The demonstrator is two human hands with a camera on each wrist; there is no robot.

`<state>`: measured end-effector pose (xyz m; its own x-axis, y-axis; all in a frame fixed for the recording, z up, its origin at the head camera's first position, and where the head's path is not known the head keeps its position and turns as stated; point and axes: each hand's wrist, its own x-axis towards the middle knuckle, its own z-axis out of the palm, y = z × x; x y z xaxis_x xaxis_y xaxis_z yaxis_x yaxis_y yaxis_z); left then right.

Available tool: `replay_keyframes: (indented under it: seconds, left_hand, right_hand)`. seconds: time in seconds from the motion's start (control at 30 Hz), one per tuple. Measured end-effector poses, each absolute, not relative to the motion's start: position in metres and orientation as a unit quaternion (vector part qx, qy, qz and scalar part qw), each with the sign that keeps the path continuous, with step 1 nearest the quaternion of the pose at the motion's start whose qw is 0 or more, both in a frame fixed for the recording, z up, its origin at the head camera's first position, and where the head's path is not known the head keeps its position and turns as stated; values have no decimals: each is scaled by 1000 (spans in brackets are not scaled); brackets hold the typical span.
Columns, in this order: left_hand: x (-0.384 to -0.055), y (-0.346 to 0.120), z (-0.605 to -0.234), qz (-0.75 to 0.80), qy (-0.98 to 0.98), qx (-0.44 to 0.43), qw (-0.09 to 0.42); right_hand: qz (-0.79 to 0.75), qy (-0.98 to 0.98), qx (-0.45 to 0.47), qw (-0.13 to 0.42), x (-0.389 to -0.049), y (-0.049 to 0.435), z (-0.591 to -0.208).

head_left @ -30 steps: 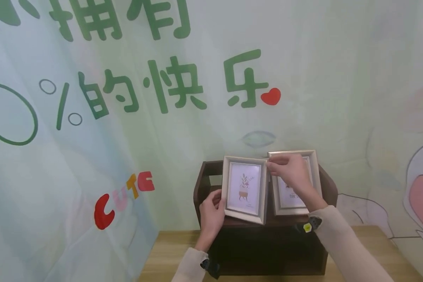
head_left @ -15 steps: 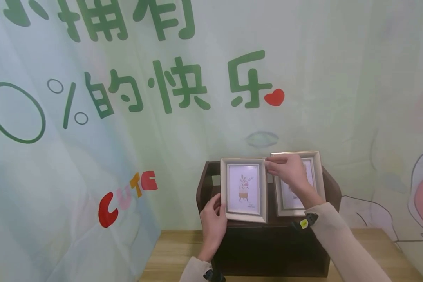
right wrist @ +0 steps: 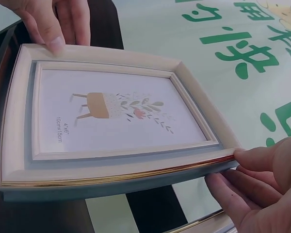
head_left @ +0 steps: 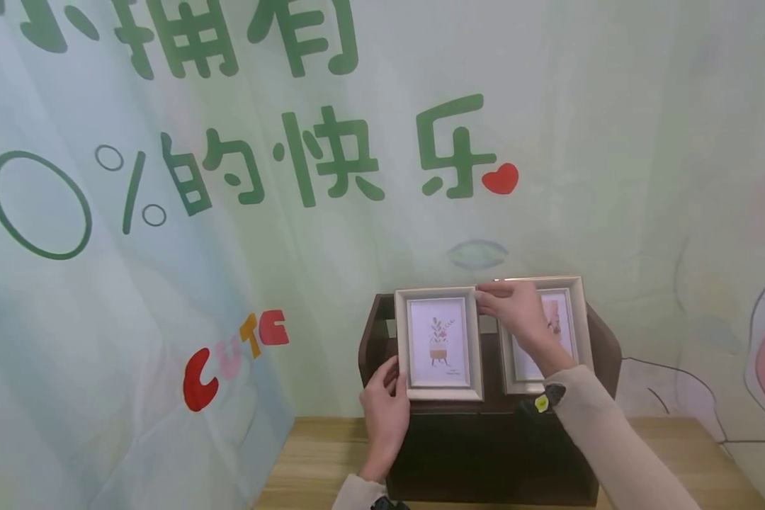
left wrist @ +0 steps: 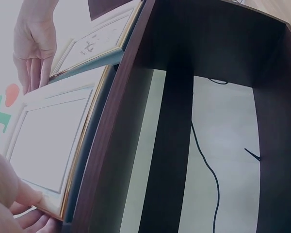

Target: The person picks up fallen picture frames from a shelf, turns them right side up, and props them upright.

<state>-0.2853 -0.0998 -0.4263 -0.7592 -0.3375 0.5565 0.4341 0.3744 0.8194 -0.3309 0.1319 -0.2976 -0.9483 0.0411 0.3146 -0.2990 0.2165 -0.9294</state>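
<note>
A cream picture frame (head_left: 438, 392) with a potted-plant print stands on top of a dark brown shelf unit (head_left: 484, 453). My left hand (head_left: 385, 414) pinches its lower left edge, thumb on the front and fingers behind. At its upper right corner my right hand (head_left: 519, 312) pinches the frame between thumb and fingers, as the right wrist view shows. A second cream picture frame (head_left: 580, 333) leans on the shelf to the right, partly covered by my right hand and forearm. A narrow gap separates the two frames.
The shelf unit stands on a wooden table (head_left: 319, 453) against a printed curtain (head_left: 331, 248) with green lettering. In the left wrist view a thin black cable (left wrist: 211, 170) hangs behind the shelf's open back.
The held picture frame has turned from a slight tilt to nearly upright and shifted a little left, away from the second frame. Both hands keep their grip on it.
</note>
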Motion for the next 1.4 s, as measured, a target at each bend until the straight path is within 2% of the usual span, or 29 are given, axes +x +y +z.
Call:
replay_keyframes:
  seconds: [0.23,0.77,1.03,1.13,1.4]
  left_hand:
    - [-285,-98,-429,-559,-744,-37,364]
    - [-288,-96,-430,-543,-753,-28,371]
    - [-274,-102,-427,-493,-794,-42,353]
    - [-264,-108,-419,-455,-806,-64,374]
    - [-248,-135,-390,-300,-810,-131,486]
  right_hand:
    - [621,-766,79,146,-333,130,-299]
    - [561,-804,80,181,-337,126,-300]
    - [463,-847,70,253,-313,134,-297]
    - [448,-849,81,268,-301,138,-297]
    - [430,-845,105,300,-263,157,-303]
